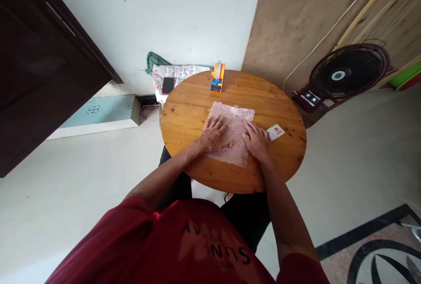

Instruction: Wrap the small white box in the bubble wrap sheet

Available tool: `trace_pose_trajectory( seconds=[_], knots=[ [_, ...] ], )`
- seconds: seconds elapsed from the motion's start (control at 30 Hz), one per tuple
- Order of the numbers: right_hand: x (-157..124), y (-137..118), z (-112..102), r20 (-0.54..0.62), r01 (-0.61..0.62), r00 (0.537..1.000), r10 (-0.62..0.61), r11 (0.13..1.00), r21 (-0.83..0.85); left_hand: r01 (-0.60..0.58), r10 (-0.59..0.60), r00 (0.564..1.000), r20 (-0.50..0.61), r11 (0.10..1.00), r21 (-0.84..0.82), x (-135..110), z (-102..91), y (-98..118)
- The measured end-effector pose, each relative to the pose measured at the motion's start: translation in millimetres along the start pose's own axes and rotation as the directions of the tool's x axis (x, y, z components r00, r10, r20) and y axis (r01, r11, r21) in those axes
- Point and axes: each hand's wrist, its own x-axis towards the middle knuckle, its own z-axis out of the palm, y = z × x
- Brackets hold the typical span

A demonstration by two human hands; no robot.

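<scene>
A sheet of clear, pinkish bubble wrap (234, 152) lies spread on a round wooden table (184, 161). My left hand (213, 134) rests flat on the sheet's left part, fingers apart and pointing away from me. On the right edge of the wrap lies my right hand (257, 140), its fingers stretched out over the border. Just beyond those fingers, a small white card with a red mark (275, 132) sits on the wood. An orange and blue tape dispenser (217, 77) stands near the far edge of the table.
Left of the table, a black phone with a red edge (168, 85) lies on a white printed sack (184, 71). A dark fan (348, 73) stands at the right by the wooden panel. A long pale box (101, 113) is on the floor near the dark door (42, 55).
</scene>
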Motion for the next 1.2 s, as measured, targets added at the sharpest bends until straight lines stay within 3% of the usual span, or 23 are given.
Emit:
trace_pose_trajectory(
  seconds=[0.07, 0.17, 0.3, 0.53, 0.73, 0.9, 1.0, 1.1, 1.2],
  knots=[
    [0, 1, 0, -0.006, 0.009, 1.000, -0.009, 1.000, 0.007, -0.007, 0.007, 1.000, -0.017, 1.000, 0.005, -7, -6.7, 15],
    [-1, 2, 1, -0.010, 0.024, 1.000, -0.024, 1.000, 0.014, -0.116, 0.116, 0.993, -0.031, 0.993, 0.004, -19, -11.5, 45],
    [-2, 4, 0, 0.000, 0.029, 1.000, -0.029, 1.000, 0.009, -0.254, 0.254, 0.967, -0.007, 0.966, -0.037, -29, -1.0, 76],
    [-1, 2, -1, -0.053, 0.022, 0.998, -0.016, 0.993, 0.115, -0.259, 0.256, 0.965, -0.048, 0.964, -0.056, -34, 19.7, 77],
    [-6, 4, -24, -0.225, 0.048, 0.974, -0.012, 0.987, 0.153, -0.267, 0.264, 0.963, -0.057, 0.962, -0.060, -32, 23.6, 75],
    [-10, 21, -52, -0.282, -0.138, 0.949, 0.140, 0.990, 0.027, -0.267, 0.264, 0.963, -0.054, 0.962, -0.062, -33, 20.2, 76],
    [-10, 41, -55, -0.171, -0.310, 0.938, 0.300, 0.950, -0.036, -0.271, 0.267, 0.962, -0.059, 0.961, -0.064, -34, 18.0, 76],
    [-10, 59, -51, -0.034, -0.408, 0.912, 0.408, 0.913, -0.008, -0.267, 0.263, 0.962, -0.071, 0.962, -0.063, -35, 18.8, 76],
    [-11, 65, -54, -0.036, -0.488, 0.870, 0.492, 0.869, 0.086, -0.267, 0.263, 0.962, -0.073, 0.962, -0.058, -34, 21.5, 76]
  ],
)
